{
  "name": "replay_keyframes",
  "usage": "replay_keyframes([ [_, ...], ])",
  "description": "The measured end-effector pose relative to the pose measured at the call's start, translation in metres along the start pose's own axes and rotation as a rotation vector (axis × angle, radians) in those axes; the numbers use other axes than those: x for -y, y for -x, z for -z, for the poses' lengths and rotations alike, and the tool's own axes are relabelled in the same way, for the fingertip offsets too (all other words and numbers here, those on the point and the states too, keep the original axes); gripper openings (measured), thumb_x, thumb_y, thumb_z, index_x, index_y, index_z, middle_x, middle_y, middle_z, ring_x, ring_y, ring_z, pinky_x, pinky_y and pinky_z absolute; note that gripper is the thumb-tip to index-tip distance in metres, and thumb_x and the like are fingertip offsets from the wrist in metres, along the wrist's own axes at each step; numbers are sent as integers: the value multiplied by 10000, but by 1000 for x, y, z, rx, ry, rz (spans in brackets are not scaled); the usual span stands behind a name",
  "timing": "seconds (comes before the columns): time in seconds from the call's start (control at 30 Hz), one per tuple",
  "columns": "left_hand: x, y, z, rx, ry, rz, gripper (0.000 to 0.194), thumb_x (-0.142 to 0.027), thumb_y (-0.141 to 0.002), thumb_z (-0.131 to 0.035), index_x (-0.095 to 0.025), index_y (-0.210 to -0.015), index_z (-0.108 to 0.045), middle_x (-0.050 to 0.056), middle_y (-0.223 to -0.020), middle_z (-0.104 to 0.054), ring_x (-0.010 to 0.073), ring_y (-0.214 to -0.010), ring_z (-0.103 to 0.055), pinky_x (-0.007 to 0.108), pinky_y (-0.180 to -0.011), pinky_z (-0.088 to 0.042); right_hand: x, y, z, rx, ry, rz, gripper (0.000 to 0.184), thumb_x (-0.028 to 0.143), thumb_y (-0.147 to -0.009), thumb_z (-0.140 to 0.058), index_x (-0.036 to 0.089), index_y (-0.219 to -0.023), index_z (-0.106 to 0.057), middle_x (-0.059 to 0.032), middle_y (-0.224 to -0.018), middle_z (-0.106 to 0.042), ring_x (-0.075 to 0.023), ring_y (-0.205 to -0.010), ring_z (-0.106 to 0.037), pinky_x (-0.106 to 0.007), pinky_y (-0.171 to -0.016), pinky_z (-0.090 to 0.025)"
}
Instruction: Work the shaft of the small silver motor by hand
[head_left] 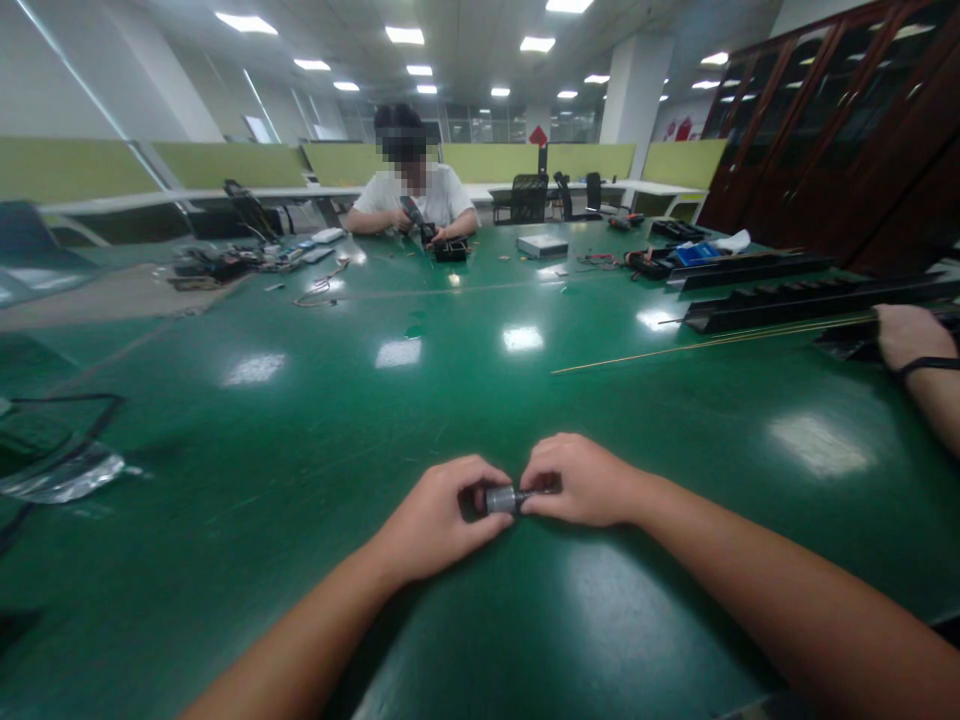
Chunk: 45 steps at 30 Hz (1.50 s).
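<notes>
Low in the centre of the head view, a short grey metal cylinder (501, 499) lies on its side, with a thin dark shaft (531, 494) coming out of its right end. The fingers and thumb of my left hand (448, 512) curl around the cylinder and grip it. My right hand (581, 482) pinches the shaft between thumb and fingers. Both hands are close together, just above or on the green tabletop (465, 410). The cylinder's left end is partly hidden inside my left hand, and my right fingers cover the far part of the shaft.
A co-worker (420, 190) across the table handles a dark power tool (416, 215). Another person's hand (911, 335) at right is by thin rods (675, 347) and black channels (817, 298). A white box (543, 245) and cables (322, 290) lie farther back; clear plastic (67, 475) lies left.
</notes>
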<state>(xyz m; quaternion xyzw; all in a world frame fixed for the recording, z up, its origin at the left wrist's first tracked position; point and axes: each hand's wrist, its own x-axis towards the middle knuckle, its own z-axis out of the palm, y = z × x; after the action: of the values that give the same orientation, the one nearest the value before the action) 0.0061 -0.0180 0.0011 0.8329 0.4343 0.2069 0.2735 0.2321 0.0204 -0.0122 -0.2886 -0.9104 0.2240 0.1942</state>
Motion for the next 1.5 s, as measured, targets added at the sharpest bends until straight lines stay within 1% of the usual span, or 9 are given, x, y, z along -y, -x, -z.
replay_keyframes([
  [0.73, 3, 1, 1, 8, 27, -19, 176, -267, -834, -671, -192, -993, -679, 31, -879, -652, 165, -784, -595, 271, -717, -456, 0, 3, 8, 38, -23, -56, 152, 313, -789, -710, 176, -852, -728, -25, -785, -677, -133, -722, -590, -246, -679, -406],
  [1.5, 4, 2, 0, 4, 40, -11, 188, -278, -828, -688, -184, -990, -674, 27, -876, -648, 158, -771, -599, 263, -704, -458, -2, 6, 13, 73, -46, -111, 160, 303, -773, -714, 168, -858, -729, -25, -789, -677, -125, -698, -598, -234, -643, -432],
])
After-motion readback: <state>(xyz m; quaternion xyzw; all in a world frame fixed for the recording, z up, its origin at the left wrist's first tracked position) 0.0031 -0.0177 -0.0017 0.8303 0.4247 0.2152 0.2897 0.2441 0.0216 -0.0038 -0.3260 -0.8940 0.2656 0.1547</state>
